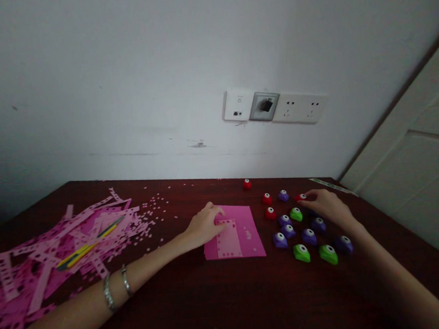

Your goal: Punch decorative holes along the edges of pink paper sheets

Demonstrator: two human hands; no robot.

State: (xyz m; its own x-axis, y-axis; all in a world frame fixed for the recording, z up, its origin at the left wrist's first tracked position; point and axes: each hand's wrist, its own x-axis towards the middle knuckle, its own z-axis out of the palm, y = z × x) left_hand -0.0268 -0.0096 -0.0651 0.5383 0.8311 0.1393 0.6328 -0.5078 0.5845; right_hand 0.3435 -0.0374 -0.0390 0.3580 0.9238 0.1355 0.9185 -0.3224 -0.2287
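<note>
My left hand (206, 224) rests with curled fingers on the left edge of a pink paper sheet (244, 231), pinching a paler punched strip (228, 238) that lies on it. My right hand (325, 204) reaches over a cluster of small craft punches, fingertips closed on a red punch (300, 197). Around it sit purple punches (284, 195), green punches (301, 252) and more red punches (270, 213). One red punch (247, 184) stands apart near the wall.
A heap of pink punched paper strips and confetti (57, 245) covers the table's left side, with yellow-green cutters (86, 245) on it. The dark wooden table (216, 308) meets a white wall with sockets (274, 106). A ruler (332, 186) lies far right.
</note>
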